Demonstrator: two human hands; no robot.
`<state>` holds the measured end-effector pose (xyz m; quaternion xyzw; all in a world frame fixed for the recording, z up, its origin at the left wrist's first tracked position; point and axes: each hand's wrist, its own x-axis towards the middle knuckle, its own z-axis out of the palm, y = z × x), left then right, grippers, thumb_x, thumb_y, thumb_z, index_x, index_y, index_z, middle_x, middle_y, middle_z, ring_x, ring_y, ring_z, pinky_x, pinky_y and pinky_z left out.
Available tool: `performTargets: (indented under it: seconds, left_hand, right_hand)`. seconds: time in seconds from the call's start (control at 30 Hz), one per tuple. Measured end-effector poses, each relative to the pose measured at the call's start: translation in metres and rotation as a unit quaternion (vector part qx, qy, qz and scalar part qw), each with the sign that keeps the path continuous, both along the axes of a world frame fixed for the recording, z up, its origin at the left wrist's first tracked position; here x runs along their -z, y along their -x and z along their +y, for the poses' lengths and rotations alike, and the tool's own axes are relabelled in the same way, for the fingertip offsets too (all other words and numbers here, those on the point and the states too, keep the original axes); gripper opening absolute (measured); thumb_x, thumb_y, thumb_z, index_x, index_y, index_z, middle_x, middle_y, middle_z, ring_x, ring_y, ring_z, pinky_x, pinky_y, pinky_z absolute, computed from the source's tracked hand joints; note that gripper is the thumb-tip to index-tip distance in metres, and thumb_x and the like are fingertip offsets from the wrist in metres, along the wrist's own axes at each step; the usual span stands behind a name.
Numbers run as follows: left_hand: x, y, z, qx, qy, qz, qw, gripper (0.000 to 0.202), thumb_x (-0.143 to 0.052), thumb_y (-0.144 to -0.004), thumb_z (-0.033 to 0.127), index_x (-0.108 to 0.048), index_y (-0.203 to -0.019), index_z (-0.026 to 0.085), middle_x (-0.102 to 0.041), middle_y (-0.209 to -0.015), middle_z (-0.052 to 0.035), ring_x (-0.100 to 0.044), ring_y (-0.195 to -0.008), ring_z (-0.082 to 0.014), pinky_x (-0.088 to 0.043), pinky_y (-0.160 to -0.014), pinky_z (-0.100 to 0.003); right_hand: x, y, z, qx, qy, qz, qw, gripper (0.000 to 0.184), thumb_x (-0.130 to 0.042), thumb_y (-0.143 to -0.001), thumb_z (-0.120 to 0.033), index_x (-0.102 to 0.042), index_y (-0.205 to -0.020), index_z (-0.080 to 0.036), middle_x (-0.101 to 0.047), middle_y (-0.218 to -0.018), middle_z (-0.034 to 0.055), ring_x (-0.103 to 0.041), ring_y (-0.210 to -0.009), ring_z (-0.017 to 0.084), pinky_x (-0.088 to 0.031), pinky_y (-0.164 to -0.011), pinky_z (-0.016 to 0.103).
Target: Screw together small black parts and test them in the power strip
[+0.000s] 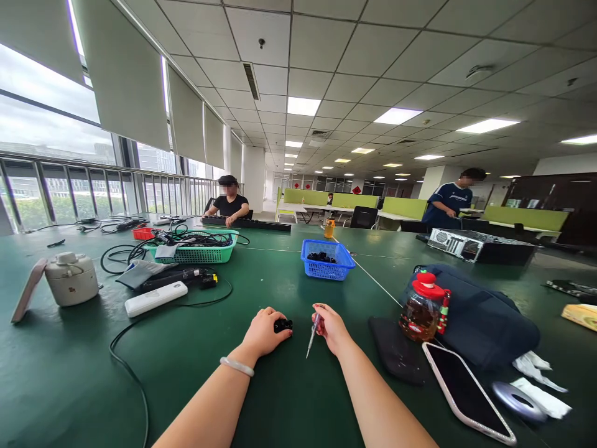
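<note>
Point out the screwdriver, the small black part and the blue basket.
screwdriver (310, 341), head view, on the shaft.
small black part (283, 325), head view, its middle.
blue basket (326, 270), head view, front wall.

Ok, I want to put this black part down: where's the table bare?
Bare table lies between your left hand, holding the black part, and the blue basket, and leftward to the looping black cable. Right of your right hand, holding the screwdriver, it is crowded: black pouch, phone, red-capped jar.
</note>
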<state>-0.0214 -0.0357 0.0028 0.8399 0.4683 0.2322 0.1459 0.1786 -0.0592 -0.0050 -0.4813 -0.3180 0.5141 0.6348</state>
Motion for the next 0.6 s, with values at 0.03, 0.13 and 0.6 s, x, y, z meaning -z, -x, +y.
performTargets:
  seconds: [0.03, 0.13, 0.6]
  left_hand:
    - [-0.0001, 0.0000, 0.0000, -0.001, 0.000, 0.001, 1.000, 0.037, -0.062, -0.075, 0.048, -0.069, -0.103, 0.025, -0.062, -0.107, -0.0070, -0.054, -0.103, -0.0260, -0.043, -0.095, -0.038]
    - [-0.0006, -0.0001, -0.0003, 0.000, -0.002, 0.003, 1.000, 0.036, -0.063, -0.075, 0.047, -0.068, -0.103, 0.025, -0.062, -0.106, -0.0068, -0.055, -0.103, -0.0258, -0.043, -0.095, -0.037]
    - [0.0011, -0.0045, -0.0007, -0.056, -0.061, 0.078, 0.994, 0.034, -0.056, -0.083, 0.047, -0.060, -0.107, 0.023, -0.060, -0.107, -0.0082, -0.053, -0.103, -0.0260, -0.041, -0.092, -0.037]
  right_hand:
    - [0.0000, -0.0001, -0.0001, 0.000, 0.000, 0.000, 1.000, 0.021, -0.069, -0.068, -0.034, -0.058, -0.078, -0.019, -0.056, -0.050, -0.0050, -0.039, -0.034, 0.005, -0.029, -0.037, 0.018]
    - [-0.0003, 0.0000, -0.0005, 0.000, 0.000, -0.001, 1.000, 0.020, -0.069, -0.068, -0.033, -0.059, -0.078, -0.019, -0.057, -0.051, -0.0049, -0.040, -0.034, 0.005, -0.029, -0.037, 0.018]
    - [-0.0018, 0.0011, -0.0014, 0.005, 0.006, 0.002, 1.000, 0.018, -0.068, -0.070, -0.032, -0.058, -0.078, -0.019, -0.057, -0.050, -0.0046, -0.040, -0.034, 0.005, -0.030, -0.037, 0.017]
